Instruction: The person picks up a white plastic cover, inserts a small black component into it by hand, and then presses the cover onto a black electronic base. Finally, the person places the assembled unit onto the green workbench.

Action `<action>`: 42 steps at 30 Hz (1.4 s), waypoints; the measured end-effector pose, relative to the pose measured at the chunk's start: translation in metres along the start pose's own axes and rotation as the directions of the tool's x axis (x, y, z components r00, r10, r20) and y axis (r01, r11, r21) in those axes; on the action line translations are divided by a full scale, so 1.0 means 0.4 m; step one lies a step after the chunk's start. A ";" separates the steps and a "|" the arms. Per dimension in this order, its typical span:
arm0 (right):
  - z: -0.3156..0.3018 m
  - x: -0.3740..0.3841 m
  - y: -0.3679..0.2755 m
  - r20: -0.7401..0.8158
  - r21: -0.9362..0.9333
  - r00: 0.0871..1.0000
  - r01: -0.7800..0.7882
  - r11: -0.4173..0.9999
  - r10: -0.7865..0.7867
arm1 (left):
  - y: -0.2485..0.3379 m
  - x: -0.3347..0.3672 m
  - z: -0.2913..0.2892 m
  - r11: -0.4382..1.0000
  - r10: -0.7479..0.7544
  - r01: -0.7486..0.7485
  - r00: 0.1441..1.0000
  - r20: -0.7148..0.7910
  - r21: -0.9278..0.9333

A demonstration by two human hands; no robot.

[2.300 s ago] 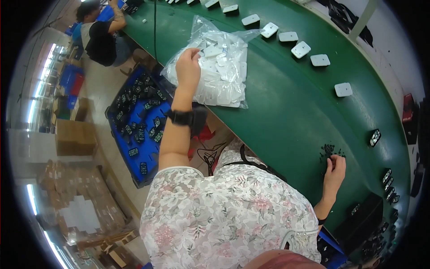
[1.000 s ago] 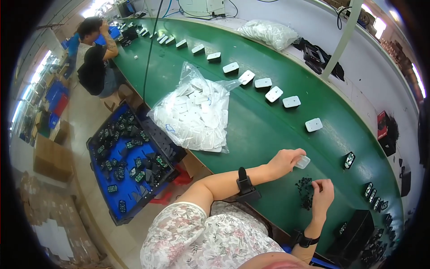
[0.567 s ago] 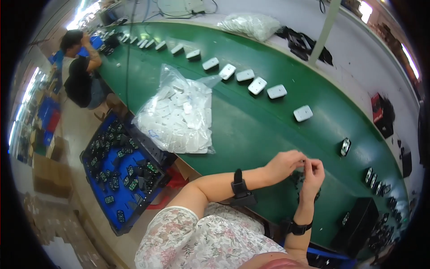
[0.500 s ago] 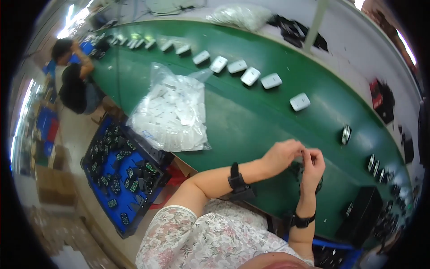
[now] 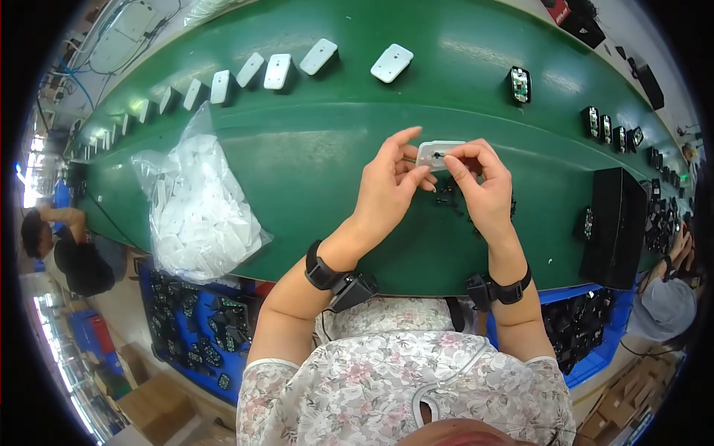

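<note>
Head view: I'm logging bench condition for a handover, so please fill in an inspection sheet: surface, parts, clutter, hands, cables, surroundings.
Surface: green bench.
Parts: white cover between the hands; clear bag of white pieces; row of white-topped units; open black unit showing its circuit board.
Clutter: loose black parts beside the right hand; black box.
Hands: right fingertips at the cover's face; left hand at its left edge, grip unclear.
Cables: wires, upper left.
Surroundings: blue bins both sides; people both sides.
</note>
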State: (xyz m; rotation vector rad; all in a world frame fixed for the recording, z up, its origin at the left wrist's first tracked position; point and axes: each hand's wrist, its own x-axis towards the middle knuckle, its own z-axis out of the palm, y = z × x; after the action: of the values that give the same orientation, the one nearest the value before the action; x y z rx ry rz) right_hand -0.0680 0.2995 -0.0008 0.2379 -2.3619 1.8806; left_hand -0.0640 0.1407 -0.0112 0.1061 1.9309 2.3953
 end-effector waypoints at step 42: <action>-0.060 0.010 0.017 0.319 -0.083 0.925 -0.189 0.978 0.206 | -0.003 -0.008 -0.009 0.980 -0.091 0.053 0.976 0.196 0.192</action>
State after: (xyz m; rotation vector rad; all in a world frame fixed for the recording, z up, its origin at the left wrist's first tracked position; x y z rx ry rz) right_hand -0.0734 0.3243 -0.0011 0.3428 -2.7407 2.0000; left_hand -0.0612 0.1371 -0.0132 0.2746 2.0180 2.0640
